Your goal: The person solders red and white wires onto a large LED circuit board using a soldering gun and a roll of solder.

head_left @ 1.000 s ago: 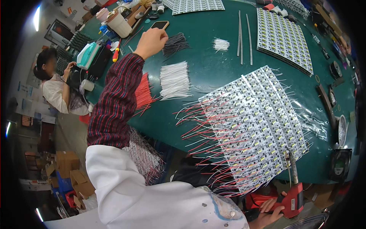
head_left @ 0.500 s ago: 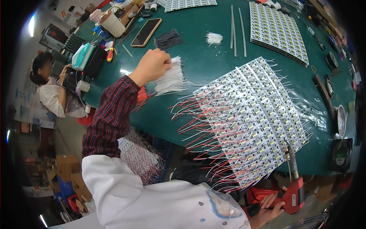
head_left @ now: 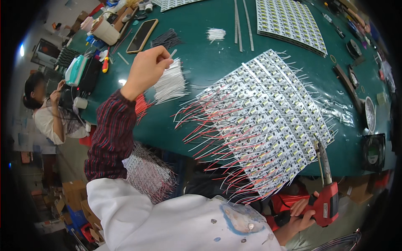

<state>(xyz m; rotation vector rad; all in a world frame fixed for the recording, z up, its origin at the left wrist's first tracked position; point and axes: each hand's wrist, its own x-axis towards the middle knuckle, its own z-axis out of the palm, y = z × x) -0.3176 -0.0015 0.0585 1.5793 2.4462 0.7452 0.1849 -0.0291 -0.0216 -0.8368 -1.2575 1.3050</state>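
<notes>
1. Green tabletop (head_left: 157,129) stretches across a cluttered workshop, with a co-worker (head_left: 46,125) in a pale top beyond its left edge, hands raised.
2. A broad silver-white wired panel (head_left: 268,121) of small circuit boards, dotted with yellow parts, lies in front of the worker, right of centre. Its near corner juts past the table's front edge, and red and white wires fringe its left side.
3. A stack of similar panels (head_left: 289,25) sits farther back at the upper right, apart from the wired one.
4. A red, pistol-shaped soldering tool (head_left: 326,205) is held by the worker's right hand (head_left: 299,219), fingers wrapped around the handle. Its metal barrel points up to the panel's lower right side.
5. The worker's left hand (head_left: 148,69), below it a dark striped sleeve (head_left: 109,134), is raised with fingers curled in and thumb drawn to the index finger.
6. A bundle of white wires (head_left: 169,85) lies just right of that hand.
7. A phone (head_left: 143,36), screen dark, lies behind the hand.
8. Black wires (head_left: 166,39) lie just beside the phone; red wires (head_left: 141,106) show by the wrist.
9. A small pile of short white pieces (head_left: 216,34) lies right of the black wires.
10. A short pale strip (head_left: 173,53) shows at the left fingertips; whether it is pinched there cannot be told from this angle.
</notes>
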